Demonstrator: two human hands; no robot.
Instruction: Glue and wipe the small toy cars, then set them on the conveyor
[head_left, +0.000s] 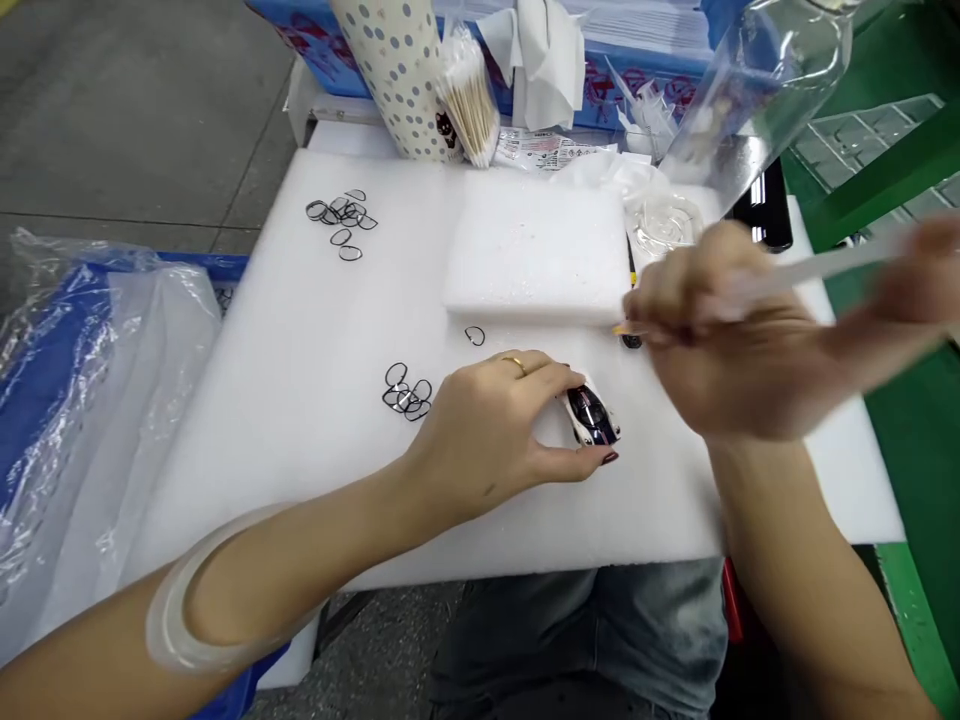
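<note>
A small toy car (592,415), white with a dark top, is on the white foam mat (300,350). My left hand (510,425) grips it between thumb and fingers at its two ends. To the right, raised above the mat, my right hand (757,340) is blurred, its fingers curled round a thin whitish stick or tube (817,268) with a yellowish tip near the mat's foam block (536,245). Black rings (407,392) lie in a small pile left of my left hand, and a single ring (474,336) is just above it.
More black rings (342,213) lie at the upper left. Along the back stand a dotted cup (401,75), cotton swabs (471,100) and a clear bottle (757,95). Plastic bags (150,400) hang over a blue bin at left.
</note>
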